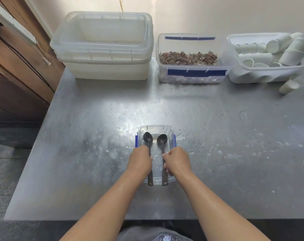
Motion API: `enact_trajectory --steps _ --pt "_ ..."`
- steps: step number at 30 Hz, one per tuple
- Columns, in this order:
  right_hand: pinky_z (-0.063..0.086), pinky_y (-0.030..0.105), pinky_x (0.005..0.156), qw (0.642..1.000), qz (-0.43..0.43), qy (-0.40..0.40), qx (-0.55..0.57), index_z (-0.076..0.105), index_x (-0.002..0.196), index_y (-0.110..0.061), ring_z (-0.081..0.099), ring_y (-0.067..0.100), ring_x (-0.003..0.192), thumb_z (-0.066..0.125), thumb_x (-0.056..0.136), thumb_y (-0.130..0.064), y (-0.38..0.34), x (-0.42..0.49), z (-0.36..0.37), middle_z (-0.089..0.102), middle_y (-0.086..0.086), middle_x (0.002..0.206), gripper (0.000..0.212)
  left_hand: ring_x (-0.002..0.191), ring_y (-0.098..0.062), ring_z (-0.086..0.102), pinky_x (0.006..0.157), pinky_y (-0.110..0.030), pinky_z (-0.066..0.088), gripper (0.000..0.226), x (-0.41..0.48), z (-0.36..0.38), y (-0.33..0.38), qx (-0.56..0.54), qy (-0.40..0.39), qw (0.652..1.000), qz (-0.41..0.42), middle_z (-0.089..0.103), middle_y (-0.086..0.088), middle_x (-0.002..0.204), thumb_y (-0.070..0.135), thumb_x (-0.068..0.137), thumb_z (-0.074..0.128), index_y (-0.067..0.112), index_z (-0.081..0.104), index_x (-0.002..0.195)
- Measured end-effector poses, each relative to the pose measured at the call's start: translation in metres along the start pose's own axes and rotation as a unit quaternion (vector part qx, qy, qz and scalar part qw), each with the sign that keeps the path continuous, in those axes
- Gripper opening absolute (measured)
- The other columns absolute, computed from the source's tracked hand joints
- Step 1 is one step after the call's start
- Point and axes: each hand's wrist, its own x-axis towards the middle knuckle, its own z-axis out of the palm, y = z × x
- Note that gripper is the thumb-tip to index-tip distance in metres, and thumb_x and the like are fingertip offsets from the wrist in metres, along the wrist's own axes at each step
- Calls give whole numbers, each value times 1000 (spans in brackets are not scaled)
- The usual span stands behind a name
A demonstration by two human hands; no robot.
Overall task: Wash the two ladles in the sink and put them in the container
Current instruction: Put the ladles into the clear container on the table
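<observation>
A small clear container (155, 128) with blue side clips stands on the steel table near its front. Two dark ladles lie in it side by side, bowls at the far end, handle tips over the near rim. My left hand (139, 160) is closed around the handle of the left ladle (148, 137). My right hand (177, 161) is closed around the handle of the right ladle (162, 138). No sink is in view.
The steel table (226, 136) is wet with scattered drops. At the back stand stacked large translucent tubs (104, 47), a clear box of brown dried pieces (189, 58), and a tub of white cups (269, 53). One white cup (289, 86) lies loose. A wooden door (17, 66) is at left.
</observation>
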Motion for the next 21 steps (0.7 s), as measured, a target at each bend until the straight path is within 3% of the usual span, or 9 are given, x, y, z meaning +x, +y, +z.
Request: enact_trajectory --steps 3,8,14,17,21 --pt "62 41 51 1000 4 -2 12 67 66 1 65 22 40 58 89 -15 0 1 1 70 12 54 29 54 -11 42 47 -25 28 38 -2 2 1 21 5 1000 7 46 0 65 14 94 61 18 40 62" --pt "57 33 43 999 21 -10 39 64 70 0 59 18 33 57 91 -10 -1 0 0 70 13 58 24 64 -20 48 59 -31 38 29 -3 5 0 29 11 999 12 43 2 64 14 94 61 15 47 68" --pt "50 25 38 998 23 -8 65 63 75 2 58 16 33 52 92 -3 -1 -3 0 70 17 66 21 53 -10 38 47 -24 27 39 -7 5 1 61 18 998 18 42 2 65 12 95 59 20 37 64" --pt "54 29 39 998 9 -9 62 64 79 7 60 14 34 51 92 -4 1 -6 -2 71 17 66 22 53 -13 40 52 -28 35 37 -12 0 3 97 16 995 20 43 -1 64 6 94 56 17 39 63" --pt "58 33 43 997 -31 3 75 64 80 6 64 14 37 50 89 -7 -1 -13 -11 71 12 62 22 52 -16 40 46 -28 28 35 -21 -16 3 116 30 992 41 42 -1 64 2 90 52 17 39 62"
